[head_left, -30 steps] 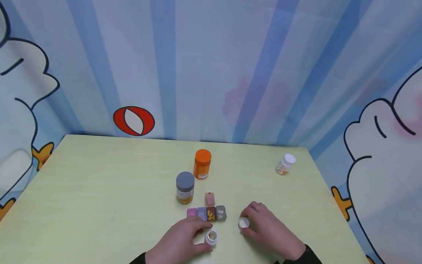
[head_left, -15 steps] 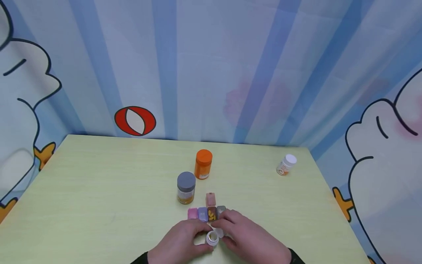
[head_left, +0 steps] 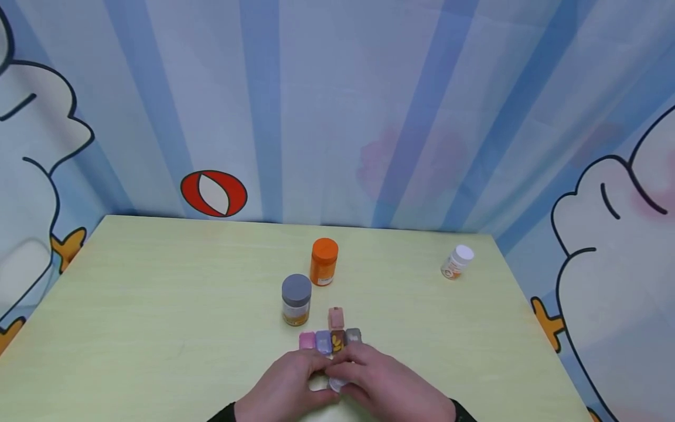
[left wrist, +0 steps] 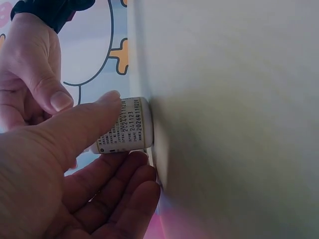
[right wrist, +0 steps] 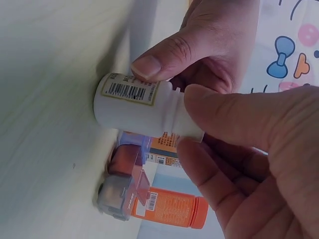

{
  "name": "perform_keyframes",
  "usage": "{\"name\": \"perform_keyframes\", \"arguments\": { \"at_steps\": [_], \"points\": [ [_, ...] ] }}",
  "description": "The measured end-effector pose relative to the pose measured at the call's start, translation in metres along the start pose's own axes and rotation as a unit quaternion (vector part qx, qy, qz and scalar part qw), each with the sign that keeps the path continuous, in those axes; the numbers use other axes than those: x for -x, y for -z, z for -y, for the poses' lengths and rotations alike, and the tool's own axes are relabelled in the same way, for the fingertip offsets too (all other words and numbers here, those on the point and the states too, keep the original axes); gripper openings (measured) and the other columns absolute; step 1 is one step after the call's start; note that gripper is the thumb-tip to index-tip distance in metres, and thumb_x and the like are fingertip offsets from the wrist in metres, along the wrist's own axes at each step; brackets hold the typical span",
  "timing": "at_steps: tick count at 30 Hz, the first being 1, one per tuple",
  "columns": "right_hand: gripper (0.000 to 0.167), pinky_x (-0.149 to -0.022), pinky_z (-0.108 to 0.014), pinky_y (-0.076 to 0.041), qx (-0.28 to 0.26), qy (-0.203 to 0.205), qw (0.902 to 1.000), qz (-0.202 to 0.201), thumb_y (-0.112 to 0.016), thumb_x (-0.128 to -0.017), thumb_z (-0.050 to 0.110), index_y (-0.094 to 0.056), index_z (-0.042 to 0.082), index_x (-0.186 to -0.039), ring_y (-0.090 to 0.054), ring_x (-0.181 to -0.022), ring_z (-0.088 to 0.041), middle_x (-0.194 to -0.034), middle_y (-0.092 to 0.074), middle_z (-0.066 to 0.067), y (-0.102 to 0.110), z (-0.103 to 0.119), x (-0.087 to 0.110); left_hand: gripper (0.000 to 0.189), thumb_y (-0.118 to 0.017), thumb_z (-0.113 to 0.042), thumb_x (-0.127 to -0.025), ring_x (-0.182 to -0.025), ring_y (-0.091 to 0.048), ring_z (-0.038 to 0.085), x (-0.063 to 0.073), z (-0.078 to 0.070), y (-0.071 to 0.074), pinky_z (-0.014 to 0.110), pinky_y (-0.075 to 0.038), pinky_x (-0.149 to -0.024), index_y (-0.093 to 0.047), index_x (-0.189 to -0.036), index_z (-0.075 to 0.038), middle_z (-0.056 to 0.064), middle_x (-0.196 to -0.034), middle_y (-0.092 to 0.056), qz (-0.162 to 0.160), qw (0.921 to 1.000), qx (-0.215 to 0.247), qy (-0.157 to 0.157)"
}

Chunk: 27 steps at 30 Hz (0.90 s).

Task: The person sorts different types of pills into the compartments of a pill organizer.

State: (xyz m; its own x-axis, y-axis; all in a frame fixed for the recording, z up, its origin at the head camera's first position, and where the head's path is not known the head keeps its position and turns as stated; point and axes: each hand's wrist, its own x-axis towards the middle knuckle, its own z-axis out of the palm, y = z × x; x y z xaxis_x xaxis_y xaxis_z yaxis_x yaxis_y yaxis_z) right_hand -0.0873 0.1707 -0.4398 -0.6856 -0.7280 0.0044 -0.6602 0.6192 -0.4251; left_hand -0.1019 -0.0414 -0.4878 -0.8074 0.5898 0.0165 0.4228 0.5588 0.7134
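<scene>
Low in the head view, my left hand [head_left: 287,384] grips a small white pill bottle [right wrist: 127,104] between thumb and fingers. The bottle stands upright on the table, its printed label [left wrist: 130,124] facing the left wrist camera. My right hand [head_left: 395,381] pinches a white cap [right wrist: 188,118] at the bottle's mouth. Whether the threads have caught cannot be told. Just beyond the hands sits a row of small pill boxes: pink [head_left: 307,341], purple [head_left: 324,342], reddish-brown [head_left: 338,341] with yellow pills inside, and grey [head_left: 354,335]. The reddish box's lid [head_left: 336,318] is flipped back.
Behind the boxes, a grey-lidded clear jar [head_left: 296,300] and an orange bottle [head_left: 324,262] stand close together. Another white bottle [head_left: 457,262] is at the far right of the pale table [head_left: 184,293]. A patterned blue curtain [head_left: 327,117] hangs beyond the table's back edge.
My right hand has moved left, bringing the cap from beside the pill boxes onto the mouth of the open bottle. My left hand has kept its grip and place.
</scene>
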Motion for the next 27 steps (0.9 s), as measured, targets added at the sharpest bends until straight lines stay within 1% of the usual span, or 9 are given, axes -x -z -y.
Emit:
{"name": "perform_keyframes", "arguments": {
  "at_steps": [3,8,11,13,16,20,23,25,27],
  "points": [
    [0.032,-0.093,-0.02,-0.049,0.009,0.017,0.9997,-0.015,-0.067,-0.092,0.025,-0.065,0.026,-0.124,-0.051,-0.109,-0.001,-0.119,-0.057,0.015,-0.002,0.0,0.0,0.027,-0.078,-0.04,-0.079,-0.084,-0.058,-0.003,0.0,0.0,0.0,0.021,-0.05,-0.079,-0.07,-0.103,-0.029,-0.023,-0.094,-0.064,0.001,1.0,0.002,0.002],
    [0.039,-0.091,-0.022,-0.05,0.064,0.006,0.9974,-0.034,-0.072,-0.087,0.029,-0.064,0.028,-0.125,-0.051,-0.103,-0.002,-0.115,-0.06,0.014,-0.004,0.001,-0.001,0.028,-0.075,-0.049,-0.08,-0.085,-0.059,-0.003,-0.002,0.0,-0.001,0.021,-0.05,-0.079,-0.071,-0.102,-0.031,-0.024,-0.093,-0.065,0.012,0.9997,0.015,0.013],
    [0.033,-0.087,-0.021,-0.05,0.093,-0.004,0.994,-0.058,-0.071,-0.087,0.036,-0.066,0.025,-0.117,-0.051,-0.097,-0.003,-0.108,-0.06,0.014,-0.006,0.001,-0.003,0.032,-0.072,-0.054,-0.08,-0.086,-0.059,-0.004,-0.002,0.001,-0.001,0.022,-0.05,-0.08,-0.072,-0.103,-0.031,-0.024,-0.095,-0.065,0.014,0.9997,0.013,0.012],
    [0.03,-0.086,-0.021,-0.049,0.099,-0.016,0.993,-0.063,-0.068,-0.087,0.042,-0.067,0.023,-0.111,-0.051,-0.094,-0.003,-0.103,-0.059,0.014,-0.006,0.002,-0.003,0.034,-0.071,-0.055,-0.08,-0.087,-0.059,-0.004,-0.002,0.002,-0.001,0.023,-0.05,-0.082,-0.072,-0.103,-0.03,-0.024,-0.095,-0.065,0.013,0.9998,0.007,0.01],
    [0.036,-0.086,-0.022,-0.049,0.08,-0.039,0.9954,-0.035,-0.063,-0.089,0.05,-0.064,0.027,-0.116,-0.049,-0.094,-0.001,-0.104,-0.057,0.016,-0.003,0.002,-0.003,0.034,-0.072,-0.053,-0.081,-0.089,-0.059,-0.004,-0.002,0.002,-0.002,0.024,-0.05,-0.083,-0.072,-0.104,-0.03,-0.024,-0.097,-0.065,0.011,0.9999,-0.004,0.007],
    [0.041,-0.092,-0.026,-0.05,0.05,-0.053,0.9973,0.011,-0.063,-0.091,0.044,-0.057,0.033,-0.13,-0.049,-0.1,-0.001,-0.113,-0.055,0.018,0.003,0.002,-0.001,0.033,-0.075,-0.047,-0.08,-0.089,-0.059,-0.004,-0.002,0.002,-0.001,0.023,-0.05,-0.083,-0.071,-0.107,-0.029,-0.022,-0.098,-0.066,0.012,0.9999,-0.006,0.009],
    [0.035,-0.093,-0.027,-0.05,0.054,-0.054,0.997,0.01,-0.065,-0.091,0.038,-0.06,0.031,-0.125,-0.051,-0.101,-0.002,-0.113,-0.055,0.017,0.004,0.003,0.0,0.029,-0.076,-0.045,-0.08,-0.087,-0.059,-0.004,-0.002,0.002,-0.001,0.023,-0.05,-0.081,-0.072,-0.103,-0.028,-0.023,-0.095,-0.066,0.009,0.9999,-0.007,0.006],
    [0.027,-0.091,-0.026,-0.05,0.061,-0.063,0.9962,0.004,-0.064,-0.092,0.041,-0.062,0.029,-0.116,-0.051,-0.097,-0.002,-0.109,-0.056,0.017,0.003,0.003,-0.001,0.027,-0.075,-0.047,-0.081,-0.086,-0.06,-0.004,-0.002,0.002,-0.001,0.023,-0.05,-0.081,-0.072,-0.1,-0.029,-0.024,-0.093,-0.065,0.008,1.0,-0.004,0.005],
    [0.025,-0.086,-0.026,-0.05,0.061,-0.079,0.995,0.001,-0.062,-0.091,0.046,-0.062,0.028,-0.11,-0.051,-0.092,-0.002,-0.103,-0.055,0.017,0.002,0.003,-0.001,0.026,-0.073,-0.049,-0.081,-0.085,-0.059,-0.004,-0.003,0.002,-0.001,0.023,-0.05,-0.082,-0.073,-0.099,-0.029,-0.025,-0.092,-0.065,0.008,1.0,-0.003,0.004]
  ]
}}
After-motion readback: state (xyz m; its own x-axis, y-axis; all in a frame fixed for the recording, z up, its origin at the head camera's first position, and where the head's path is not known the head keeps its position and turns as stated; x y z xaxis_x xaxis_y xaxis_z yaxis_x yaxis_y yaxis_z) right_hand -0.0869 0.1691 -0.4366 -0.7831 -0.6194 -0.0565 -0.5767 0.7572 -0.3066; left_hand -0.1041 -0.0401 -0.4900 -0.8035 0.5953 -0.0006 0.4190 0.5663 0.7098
